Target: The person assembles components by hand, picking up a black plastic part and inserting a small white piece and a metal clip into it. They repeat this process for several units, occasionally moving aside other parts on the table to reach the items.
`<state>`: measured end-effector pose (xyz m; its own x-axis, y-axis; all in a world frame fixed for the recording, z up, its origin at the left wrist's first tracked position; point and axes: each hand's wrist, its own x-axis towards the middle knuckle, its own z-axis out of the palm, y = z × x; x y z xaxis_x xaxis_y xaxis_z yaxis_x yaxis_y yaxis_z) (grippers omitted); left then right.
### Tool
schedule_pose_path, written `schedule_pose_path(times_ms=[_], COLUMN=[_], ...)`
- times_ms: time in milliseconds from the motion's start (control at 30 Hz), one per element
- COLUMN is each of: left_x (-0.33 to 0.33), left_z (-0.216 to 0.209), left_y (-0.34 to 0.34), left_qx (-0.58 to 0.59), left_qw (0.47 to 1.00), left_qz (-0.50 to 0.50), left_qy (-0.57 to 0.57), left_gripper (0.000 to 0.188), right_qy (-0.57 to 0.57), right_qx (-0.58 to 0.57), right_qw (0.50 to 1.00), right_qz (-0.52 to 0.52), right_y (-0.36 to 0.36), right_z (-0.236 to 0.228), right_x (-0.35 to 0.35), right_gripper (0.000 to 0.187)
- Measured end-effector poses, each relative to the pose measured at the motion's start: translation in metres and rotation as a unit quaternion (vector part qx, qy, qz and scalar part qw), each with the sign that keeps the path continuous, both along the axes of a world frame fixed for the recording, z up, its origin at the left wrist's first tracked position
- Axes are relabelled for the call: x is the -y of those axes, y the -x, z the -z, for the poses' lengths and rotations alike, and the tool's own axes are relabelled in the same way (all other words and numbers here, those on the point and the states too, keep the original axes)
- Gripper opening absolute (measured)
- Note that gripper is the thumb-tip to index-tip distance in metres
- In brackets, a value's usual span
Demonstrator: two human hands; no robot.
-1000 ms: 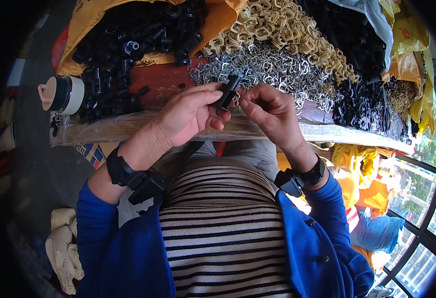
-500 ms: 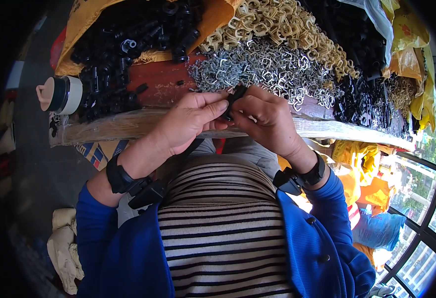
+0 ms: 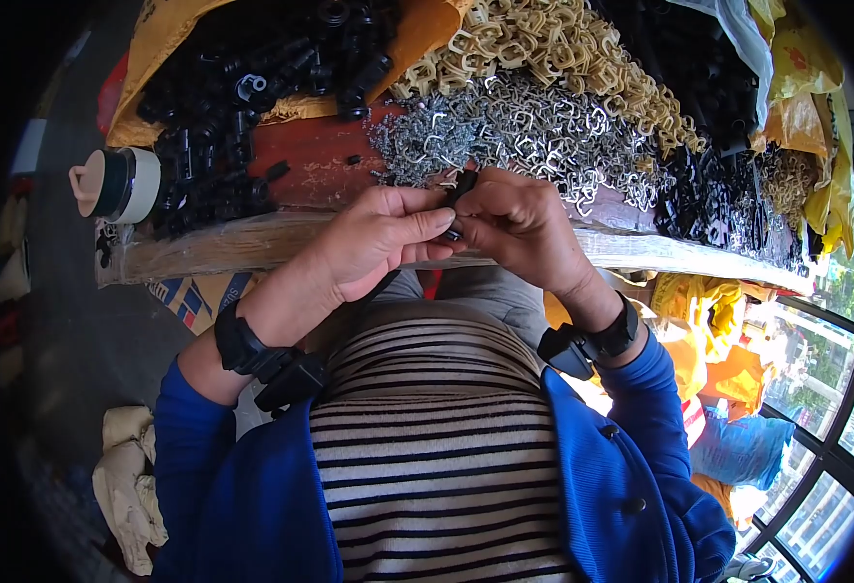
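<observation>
Between my two hands, over the front edge of the table, is a small black plastic part [image 3: 465, 182]. My left hand [image 3: 378, 233] pinches it from the left, thumb pressed along it. From the right, the fingers of my right hand [image 3: 519, 222] are closed on the same part. Most of it is covered by my fingers, so its full shape is hidden. Just beyond my hands lies a heap of small silvery metal clips [image 3: 543, 131], with a pile of finer grey metal pieces [image 3: 422, 141] to its left.
Beige plastic clips [image 3: 534, 44] are heaped behind the metal ones. Black plastic fittings [image 3: 271, 83] spill from a yellow bag at the far left. A lidded cup [image 3: 135, 187] stands at the left edge. Black strips [image 3: 704, 199] and yellow bags [image 3: 804, 87] are on the right.
The fingers of my right hand have shifted around the black part, and its upper end now stands more upright. My left hand stays in nearly the same place.
</observation>
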<state>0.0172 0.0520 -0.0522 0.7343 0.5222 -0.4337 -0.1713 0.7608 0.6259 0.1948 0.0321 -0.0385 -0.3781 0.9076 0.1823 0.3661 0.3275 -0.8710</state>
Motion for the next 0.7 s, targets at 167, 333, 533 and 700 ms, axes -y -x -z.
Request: schedule_pose_path(times_ms=[167,333,533,700], left_x=[-0.001,-0.002,-0.005,-0.007], left_z=[-0.001,-0.001,0.000,-0.001], left_y=[-0.003,-0.004,-0.004,0.000], left_qx=[-0.002,-0.008,0.014,0.058], left_qw=[1.000,1.000,1.000,0.996], left_qz=[-0.004,-0.002,-0.016,-0.018], left_qy=[0.007,-0.005,0.023,0.061], left_gripper=[0.022,0.023,0.025,0.025], right_qy=[0.004,-0.028,0.031,0.090], right_qx=[0.018,0.083,-0.014,-0.075], right_qw=[1.000,0.996,0.999,0.989], right_qz=[-0.013,-0.024,-0.001,0.093], right_y=[-0.003,-0.002,-0.008,-0.049], right_z=[-0.005,-0.008,0.002,-0.005], right_x=[-0.003,-0.005,-0.008,-0.014], right_gripper=[0.008,0.007,0.010,0.014])
